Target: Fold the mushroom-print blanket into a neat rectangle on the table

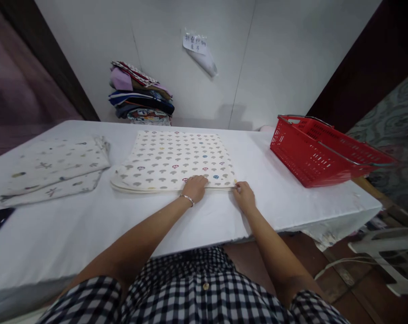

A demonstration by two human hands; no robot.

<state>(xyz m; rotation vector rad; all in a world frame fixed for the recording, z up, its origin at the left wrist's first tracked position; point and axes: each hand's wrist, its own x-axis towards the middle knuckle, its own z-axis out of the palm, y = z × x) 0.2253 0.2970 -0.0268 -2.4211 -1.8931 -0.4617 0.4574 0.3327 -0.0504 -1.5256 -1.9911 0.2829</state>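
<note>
A cream cloth with a mushroom print (173, 159) lies folded flat on the white table (72, 225). My left hand (195, 187) rests on its near edge, fingers curled over the hem. My right hand (243, 195) pinches the cloth's near right corner. A thin bracelet circles my left wrist.
A second folded pale printed cloth (55, 168) lies at the left. A red plastic basket (321, 153) stands at the table's right end. A stack of folded clothes (141, 94) sits against the back wall. A white stool (389, 258) is on the floor at right.
</note>
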